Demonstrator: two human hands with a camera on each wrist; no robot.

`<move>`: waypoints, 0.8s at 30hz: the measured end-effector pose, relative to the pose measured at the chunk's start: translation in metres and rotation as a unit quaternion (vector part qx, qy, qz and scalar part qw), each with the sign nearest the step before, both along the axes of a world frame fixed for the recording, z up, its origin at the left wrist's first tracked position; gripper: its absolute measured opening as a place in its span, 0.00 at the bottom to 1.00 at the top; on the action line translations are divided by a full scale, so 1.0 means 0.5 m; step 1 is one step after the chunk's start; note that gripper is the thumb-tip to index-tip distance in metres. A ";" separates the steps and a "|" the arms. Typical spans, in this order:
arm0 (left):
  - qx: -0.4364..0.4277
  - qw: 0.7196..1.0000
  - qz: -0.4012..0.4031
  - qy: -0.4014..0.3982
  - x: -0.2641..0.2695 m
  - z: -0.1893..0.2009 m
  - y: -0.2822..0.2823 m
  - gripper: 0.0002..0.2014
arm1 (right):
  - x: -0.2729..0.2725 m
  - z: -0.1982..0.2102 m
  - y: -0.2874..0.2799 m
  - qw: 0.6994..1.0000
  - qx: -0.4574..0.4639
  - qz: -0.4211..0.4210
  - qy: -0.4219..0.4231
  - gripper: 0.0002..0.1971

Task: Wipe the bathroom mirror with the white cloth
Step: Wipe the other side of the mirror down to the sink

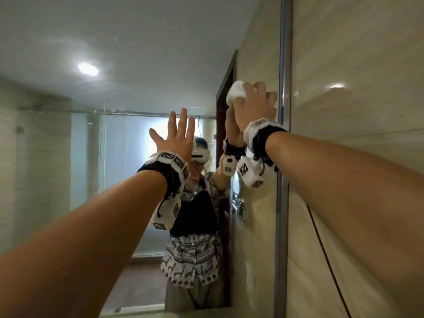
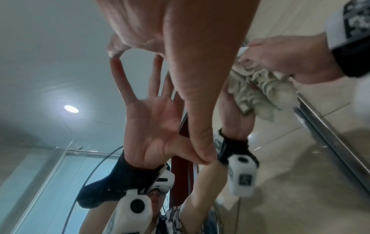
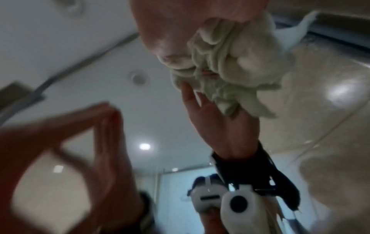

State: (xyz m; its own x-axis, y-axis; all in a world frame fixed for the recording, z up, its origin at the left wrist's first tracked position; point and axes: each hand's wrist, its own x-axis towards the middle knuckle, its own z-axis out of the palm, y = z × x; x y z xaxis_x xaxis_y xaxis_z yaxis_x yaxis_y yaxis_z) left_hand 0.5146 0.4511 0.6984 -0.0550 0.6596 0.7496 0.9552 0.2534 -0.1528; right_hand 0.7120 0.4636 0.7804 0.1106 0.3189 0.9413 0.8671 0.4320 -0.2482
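The bathroom mirror (image 1: 110,161) fills the left and middle of the head view, bounded on the right by a metal frame strip (image 1: 283,138). My left hand (image 1: 177,136) lies flat on the glass with straight, spread fingers; in the left wrist view its thumb (image 2: 197,114) meets its own reflection. My right hand (image 1: 254,104) grips a bunched white cloth (image 1: 235,92) and presses it against the glass high up, close to the frame strip. The cloth's crumpled folds (image 3: 230,66) show under my right hand (image 3: 170,31), and the cloth (image 2: 262,90) doubles with its reflection.
A glossy beige tiled wall (image 1: 358,157) runs right of the mirror frame, with a black cable (image 1: 325,249) hanging along it. The mirror reflects a person wearing a headset, a glass shower screen, a dark door frame and a ceiling lamp (image 1: 87,68).
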 end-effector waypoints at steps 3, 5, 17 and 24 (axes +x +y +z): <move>-0.007 1.000 0.007 -0.004 0.009 -0.001 -0.006 0.77 | -0.021 -0.086 0.005 0.992 0.054 0.019 -0.110 0.20; -0.014 1.000 0.013 0.001 0.014 0.002 -0.013 0.76 | -0.019 -0.151 0.002 0.981 0.061 0.037 -0.182 0.19; -0.029 0.999 0.014 0.009 0.011 0.003 -0.028 0.78 | 0.068 -0.024 0.023 0.978 0.059 -0.012 -0.198 0.25; 0.002 1.000 0.009 0.015 0.001 -0.002 -0.017 0.72 | 0.067 -0.089 0.052 0.993 0.102 -0.040 -0.036 0.29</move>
